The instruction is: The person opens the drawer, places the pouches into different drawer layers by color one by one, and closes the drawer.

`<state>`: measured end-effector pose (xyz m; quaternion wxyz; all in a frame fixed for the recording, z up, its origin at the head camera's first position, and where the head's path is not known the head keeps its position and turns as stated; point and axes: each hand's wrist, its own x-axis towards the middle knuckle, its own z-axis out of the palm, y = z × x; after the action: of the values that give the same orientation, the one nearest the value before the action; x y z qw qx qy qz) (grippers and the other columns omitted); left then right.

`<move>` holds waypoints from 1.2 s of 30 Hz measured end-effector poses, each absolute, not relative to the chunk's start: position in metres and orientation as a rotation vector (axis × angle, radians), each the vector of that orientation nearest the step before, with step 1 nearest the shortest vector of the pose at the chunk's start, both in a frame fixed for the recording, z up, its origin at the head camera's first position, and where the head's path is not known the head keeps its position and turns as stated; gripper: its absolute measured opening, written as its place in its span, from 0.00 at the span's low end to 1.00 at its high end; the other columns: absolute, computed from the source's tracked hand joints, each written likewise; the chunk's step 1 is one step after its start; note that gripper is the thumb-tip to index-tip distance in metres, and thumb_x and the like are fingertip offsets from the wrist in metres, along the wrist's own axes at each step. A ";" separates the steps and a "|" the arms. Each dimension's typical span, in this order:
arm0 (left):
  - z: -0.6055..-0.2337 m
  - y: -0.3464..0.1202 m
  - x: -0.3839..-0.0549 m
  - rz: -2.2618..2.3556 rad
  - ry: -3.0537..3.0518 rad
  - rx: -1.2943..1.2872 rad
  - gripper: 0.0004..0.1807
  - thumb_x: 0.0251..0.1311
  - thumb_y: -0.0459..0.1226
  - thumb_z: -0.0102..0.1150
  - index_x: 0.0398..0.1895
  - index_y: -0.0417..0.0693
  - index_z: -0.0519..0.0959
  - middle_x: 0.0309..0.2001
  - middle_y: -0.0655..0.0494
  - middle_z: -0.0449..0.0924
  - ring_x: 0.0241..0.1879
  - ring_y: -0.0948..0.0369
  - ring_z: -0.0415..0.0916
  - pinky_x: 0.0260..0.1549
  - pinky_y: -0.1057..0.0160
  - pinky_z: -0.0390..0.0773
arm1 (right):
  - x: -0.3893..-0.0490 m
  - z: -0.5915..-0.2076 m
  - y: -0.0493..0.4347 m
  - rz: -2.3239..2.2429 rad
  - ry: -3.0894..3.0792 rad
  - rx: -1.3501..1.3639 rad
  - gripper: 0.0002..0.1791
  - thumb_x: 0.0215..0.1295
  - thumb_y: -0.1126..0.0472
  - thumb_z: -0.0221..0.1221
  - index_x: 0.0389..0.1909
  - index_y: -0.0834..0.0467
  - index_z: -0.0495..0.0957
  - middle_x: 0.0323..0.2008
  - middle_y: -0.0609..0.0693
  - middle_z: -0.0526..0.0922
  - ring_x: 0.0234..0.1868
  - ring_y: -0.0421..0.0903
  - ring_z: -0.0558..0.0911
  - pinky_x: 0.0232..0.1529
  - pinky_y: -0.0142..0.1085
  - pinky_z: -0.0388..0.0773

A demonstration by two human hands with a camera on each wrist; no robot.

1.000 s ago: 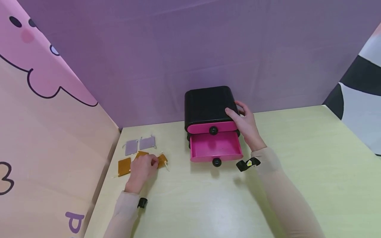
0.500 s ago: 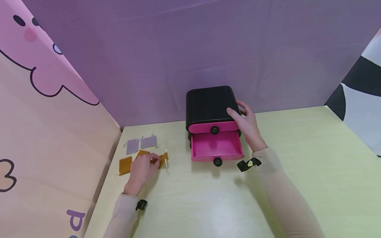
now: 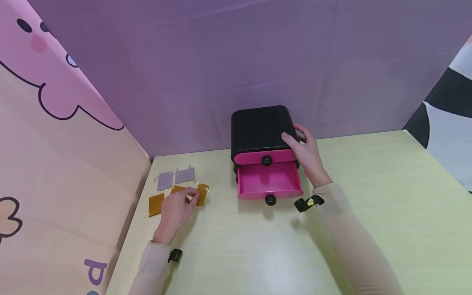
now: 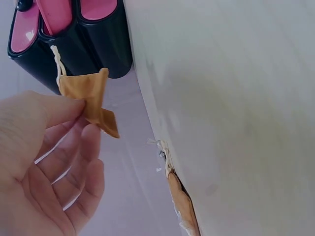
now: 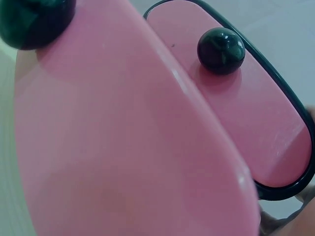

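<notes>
Between thumb and fingertips, my left hand [image 3: 176, 215] pinches a small mustard drawstring pouch [image 3: 203, 194]. The left wrist view has this pouch [image 4: 91, 91] bent in the pinch, its cream cord dangling at the far end; the other fingers curl loosely. My right hand [image 3: 307, 157] grips the right side of a black mini drawer unit [image 3: 259, 127], thumb on its top. Below the shut pink top drawer [image 3: 250, 157], a pink drawer [image 3: 271, 180] stands pulled out with nothing seen inside. Its front [image 5: 123, 123] fills much of the right wrist view.
Left of my left hand lies a mustard pouch [image 3: 156, 205]; another mustard pouch [image 3: 177, 189] is partly covered by that hand. Two grey-purple pouches, one [image 3: 164, 181] beside the other [image 3: 184, 176], lie farther back. A purple backdrop [image 3: 184, 82] rises behind the table [image 3: 236, 254].
The pinched pouch has turned and come up a little in my left fingers, its cord now pointing away to the back. My right hand and the drawer unit stay put.
</notes>
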<state>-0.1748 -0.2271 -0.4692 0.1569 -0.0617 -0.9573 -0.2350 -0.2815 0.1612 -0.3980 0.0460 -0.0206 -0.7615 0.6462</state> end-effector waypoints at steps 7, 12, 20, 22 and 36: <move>-0.466 -0.223 -0.174 -0.711 -2.685 -0.200 0.05 0.68 0.39 0.70 0.42 0.52 0.92 0.35 0.56 0.92 0.24 0.63 0.80 0.19 0.67 0.69 | -0.281 -0.400 0.161 1.981 -2.304 -0.072 0.42 0.74 0.39 0.59 0.85 0.44 0.58 0.76 0.61 0.67 0.65 0.57 0.75 0.75 0.57 0.69; -0.464 -0.220 -0.174 -0.729 -2.649 -0.233 0.06 0.68 0.39 0.71 0.44 0.51 0.92 0.35 0.57 0.92 0.25 0.63 0.82 0.19 0.68 0.69 | -0.282 -0.401 0.160 1.982 -2.303 -0.076 0.42 0.74 0.39 0.59 0.85 0.44 0.57 0.77 0.61 0.66 0.67 0.58 0.74 0.76 0.58 0.68; -0.460 -0.214 -0.172 -0.720 -2.603 -0.282 0.07 0.65 0.38 0.73 0.44 0.50 0.93 0.33 0.58 0.92 0.25 0.63 0.81 0.24 0.68 0.70 | -0.281 -0.401 0.160 1.979 -2.297 -0.069 0.43 0.74 0.38 0.59 0.85 0.44 0.57 0.77 0.61 0.66 0.69 0.59 0.72 0.76 0.59 0.68; -0.459 -0.212 -0.171 -0.713 -2.594 -0.290 0.07 0.64 0.38 0.73 0.43 0.51 0.93 0.32 0.59 0.91 0.25 0.63 0.81 0.23 0.68 0.69 | -0.281 -0.401 0.161 1.978 -2.297 -0.069 0.43 0.74 0.38 0.59 0.85 0.44 0.57 0.77 0.61 0.66 0.69 0.59 0.73 0.76 0.58 0.68; -0.452 -0.198 -0.168 -0.726 -2.544 -0.350 0.06 0.65 0.38 0.73 0.43 0.50 0.92 0.35 0.57 0.92 0.25 0.61 0.86 0.26 0.65 0.76 | -0.282 -0.402 0.160 1.976 -2.296 -0.070 0.43 0.74 0.39 0.58 0.85 0.44 0.57 0.78 0.61 0.65 0.71 0.60 0.71 0.76 0.60 0.68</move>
<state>-0.1683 -0.1984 -0.4519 0.2345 -0.1276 -0.9268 -0.2644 -0.2818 0.1601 -0.4022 0.0557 -0.0231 -0.7566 0.6511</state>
